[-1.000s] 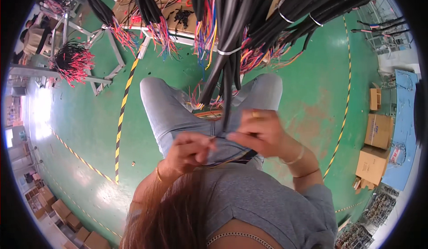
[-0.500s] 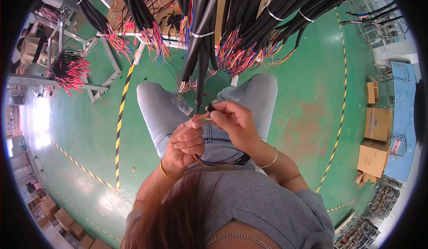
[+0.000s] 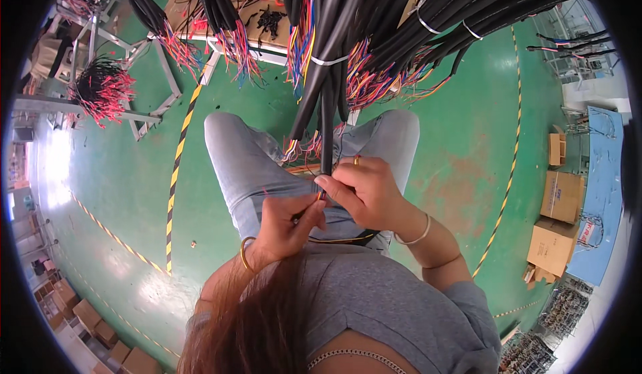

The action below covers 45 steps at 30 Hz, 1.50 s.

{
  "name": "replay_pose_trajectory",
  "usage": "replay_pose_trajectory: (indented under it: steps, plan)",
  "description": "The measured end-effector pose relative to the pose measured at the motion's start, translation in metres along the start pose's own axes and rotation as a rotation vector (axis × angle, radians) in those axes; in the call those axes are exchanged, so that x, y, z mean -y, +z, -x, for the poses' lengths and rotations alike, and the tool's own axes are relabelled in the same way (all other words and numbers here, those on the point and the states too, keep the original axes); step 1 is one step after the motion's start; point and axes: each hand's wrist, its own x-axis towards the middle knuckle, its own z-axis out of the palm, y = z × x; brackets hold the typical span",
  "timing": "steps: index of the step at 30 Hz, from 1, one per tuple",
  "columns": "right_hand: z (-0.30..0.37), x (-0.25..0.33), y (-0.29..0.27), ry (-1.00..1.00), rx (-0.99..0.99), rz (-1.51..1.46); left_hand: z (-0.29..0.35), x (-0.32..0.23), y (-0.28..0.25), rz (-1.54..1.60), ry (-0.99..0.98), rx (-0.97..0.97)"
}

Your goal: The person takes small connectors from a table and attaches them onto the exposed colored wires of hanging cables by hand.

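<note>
Working over the lap, seated. Right hand [image 3: 366,188] gripping a black cable [image 3: 326,148] near its lower end, fingers closed round it. Left hand [image 3: 289,219] pinching thin coloured wires [image 3: 309,152] at the cable's end, just beside the right, thumb and fingers pressed together. Hanging overhead: many black cable bundles [image 3: 401,13] with loose coloured ends, some tied with white ties. Judging progress as partial: one cable in hand, most ends above looking untreated; exact state of the held wire tips too small to tell. Lying beyond: green floor [image 3: 120,173], cardboard boxes [image 3: 560,197] at right.
</note>
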Motion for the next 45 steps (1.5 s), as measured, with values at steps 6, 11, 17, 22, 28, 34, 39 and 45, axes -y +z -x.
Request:
replay_pose_trajectory:
  steps: [6,11,17,22,28,34,39,45]
  plan:
    - [-0.005,0.024,-0.036,0.057,-0.028,-0.420,-0.004,0.000,-0.017,0.209,-0.082,-0.053]
    - [-0.004,0.008,-0.025,0.106,-0.261,-0.419,-0.007,-0.001,-0.018,0.998,-0.245,0.122]
    - [0.016,0.000,0.004,0.361,-0.216,-0.695,-0.004,0.001,-0.016,1.285,-0.291,0.228]
    - [0.006,0.000,0.008,0.352,-0.182,-0.780,-0.003,-0.012,-0.008,0.749,-0.243,0.095]
    - [-0.017,-0.014,-0.015,0.499,0.208,-0.662,-0.001,-0.016,0.000,0.292,-0.210,0.039]
    - [-0.025,-0.010,-0.024,0.534,0.299,-0.489,-0.003,-0.015,0.003,0.118,-0.130,0.015]
    - [-0.024,-0.008,-0.024,0.474,0.301,-0.236,-0.007,-0.010,0.005,-0.214,0.158,0.015]
    - [-0.011,-0.024,-0.013,0.617,0.291,-0.498,-0.008,-0.010,0.006,-0.279,0.245,0.071]
